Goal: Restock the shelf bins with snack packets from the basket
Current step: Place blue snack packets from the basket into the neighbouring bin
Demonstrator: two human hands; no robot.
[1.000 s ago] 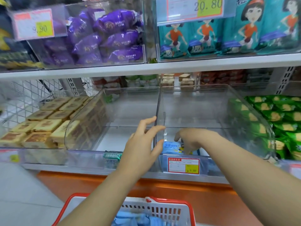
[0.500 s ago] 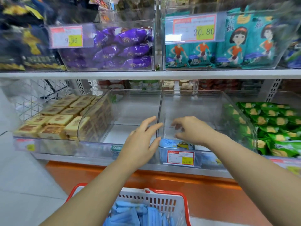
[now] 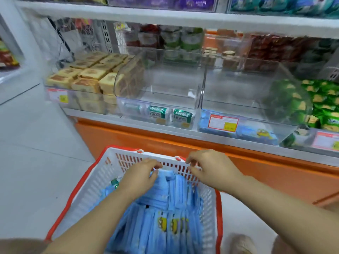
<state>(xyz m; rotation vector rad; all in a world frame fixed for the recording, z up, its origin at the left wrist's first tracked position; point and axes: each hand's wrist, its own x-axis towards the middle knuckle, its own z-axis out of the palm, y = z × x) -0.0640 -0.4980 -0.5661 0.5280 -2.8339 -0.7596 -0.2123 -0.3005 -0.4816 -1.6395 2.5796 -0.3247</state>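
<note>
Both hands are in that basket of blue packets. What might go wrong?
The pale blue snack packets stand packed on edge in the white plastic basket with a red rim; a bunch lifted between the left hand and right hand may fan out and drop. They could land in the neighbouring clear bin of green-and-white packets.

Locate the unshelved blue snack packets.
Head view, bottom centre: the blue packets stand packed in the white basket, under the left hand and right hand, below the orange shelf base.

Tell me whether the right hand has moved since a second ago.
Yes. The right hand left the clear shelf bin behind the red-bordered price tag and came down to the far rim of the basket, fingers curled above the blue packets.
</note>
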